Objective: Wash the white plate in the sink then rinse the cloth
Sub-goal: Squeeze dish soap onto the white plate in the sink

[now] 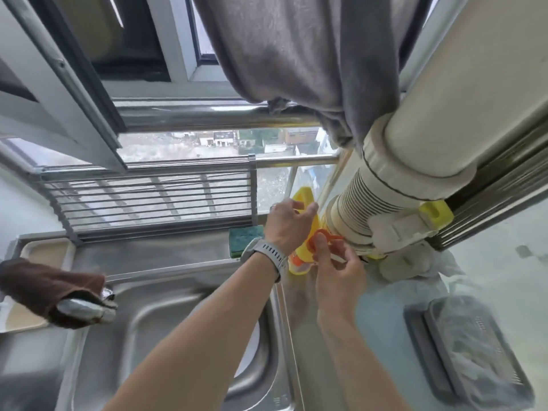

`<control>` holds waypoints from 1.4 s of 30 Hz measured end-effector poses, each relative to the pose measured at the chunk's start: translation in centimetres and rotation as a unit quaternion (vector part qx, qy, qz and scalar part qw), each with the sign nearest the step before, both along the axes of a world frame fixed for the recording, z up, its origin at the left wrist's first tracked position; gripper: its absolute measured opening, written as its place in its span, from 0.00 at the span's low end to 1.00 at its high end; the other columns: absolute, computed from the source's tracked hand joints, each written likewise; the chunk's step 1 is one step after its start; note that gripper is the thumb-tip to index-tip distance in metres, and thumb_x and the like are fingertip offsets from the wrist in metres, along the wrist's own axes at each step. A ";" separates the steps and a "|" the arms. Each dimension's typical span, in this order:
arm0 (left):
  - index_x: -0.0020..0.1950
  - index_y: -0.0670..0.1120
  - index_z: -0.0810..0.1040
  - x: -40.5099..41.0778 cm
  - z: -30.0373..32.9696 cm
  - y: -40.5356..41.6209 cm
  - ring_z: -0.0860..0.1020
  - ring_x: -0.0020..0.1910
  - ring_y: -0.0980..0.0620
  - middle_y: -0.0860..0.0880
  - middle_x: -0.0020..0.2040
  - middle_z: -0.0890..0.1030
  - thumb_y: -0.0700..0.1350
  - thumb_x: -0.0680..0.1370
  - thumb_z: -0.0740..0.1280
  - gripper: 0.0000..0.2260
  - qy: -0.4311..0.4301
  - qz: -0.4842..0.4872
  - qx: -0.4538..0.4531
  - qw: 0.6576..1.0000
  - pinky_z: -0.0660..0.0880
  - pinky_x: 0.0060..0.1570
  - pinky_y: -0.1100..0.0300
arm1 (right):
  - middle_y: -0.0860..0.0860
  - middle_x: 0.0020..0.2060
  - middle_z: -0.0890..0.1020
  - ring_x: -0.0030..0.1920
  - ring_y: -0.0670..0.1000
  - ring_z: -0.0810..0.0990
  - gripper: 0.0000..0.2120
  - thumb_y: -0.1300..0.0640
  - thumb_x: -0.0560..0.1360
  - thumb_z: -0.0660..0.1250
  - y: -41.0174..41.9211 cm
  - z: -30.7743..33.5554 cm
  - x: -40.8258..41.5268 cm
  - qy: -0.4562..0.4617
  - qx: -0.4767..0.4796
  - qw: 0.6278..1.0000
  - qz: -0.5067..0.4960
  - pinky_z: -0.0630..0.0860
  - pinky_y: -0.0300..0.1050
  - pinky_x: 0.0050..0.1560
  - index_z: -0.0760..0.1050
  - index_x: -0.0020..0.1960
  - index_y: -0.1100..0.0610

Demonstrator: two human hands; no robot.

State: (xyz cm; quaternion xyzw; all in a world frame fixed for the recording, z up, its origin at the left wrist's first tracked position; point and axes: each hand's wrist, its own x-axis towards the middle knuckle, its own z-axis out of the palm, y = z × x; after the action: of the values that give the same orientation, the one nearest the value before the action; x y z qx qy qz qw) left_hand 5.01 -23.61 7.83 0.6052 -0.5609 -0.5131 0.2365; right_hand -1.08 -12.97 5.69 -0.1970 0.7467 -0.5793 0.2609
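Yellow bottle (302,229) gripped by my left hand (286,225), right hand (335,262) pinching its orange cap (321,234); I'd steady the bottle while twisting; plate (247,354) sits in the sink (166,315).

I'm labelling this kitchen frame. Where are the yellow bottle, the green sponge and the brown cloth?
yellow bottle (303,196): head view, on its handle top.
green sponge (243,236): head view, on its top face.
brown cloth (44,287): head view, on the middle of the drape.
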 end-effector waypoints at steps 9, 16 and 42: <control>0.63 0.46 0.80 2.7 -0.3 2.1 0.81 0.59 0.46 0.44 0.63 0.80 0.60 0.79 0.67 0.21 0.056 0.045 0.046 0.996 0.79 0.63 0.46 | 0.51 0.38 0.87 0.41 0.49 0.85 0.04 0.58 0.72 0.77 1.7 3.1 0.6 -0.184 -0.037 0.979 0.084 0.80 0.43 0.48 0.84 0.44 0.57; 0.55 0.50 0.83 14.6 0.9 10.1 0.85 0.56 0.40 0.42 0.62 0.82 0.64 0.72 0.71 0.21 0.160 0.107 0.095 0.977 0.82 0.59 0.41 | 0.57 0.43 0.88 0.44 0.52 0.85 0.09 0.58 0.69 0.78 8.5 6.6 7.8 -0.240 0.000 0.938 0.252 0.81 0.43 0.53 0.84 0.47 0.62; 0.42 0.47 0.79 33.3 -23.5 17.5 0.77 0.69 0.40 0.50 0.78 0.67 0.76 0.63 0.70 0.31 -0.023 0.227 0.191 0.955 0.77 0.64 0.34 | 0.59 0.45 0.83 0.48 0.52 0.82 0.06 0.69 0.79 0.66 11.5 -11.6 27.3 -0.479 0.160 0.863 -0.005 0.82 0.35 0.43 0.79 0.55 0.66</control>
State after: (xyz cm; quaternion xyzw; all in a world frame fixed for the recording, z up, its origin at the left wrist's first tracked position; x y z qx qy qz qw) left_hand 38.31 -6.10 -15.67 0.7618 -0.3057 -0.5297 0.2136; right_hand 26.19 -1.44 -5.92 0.1534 0.6129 -0.4767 0.6113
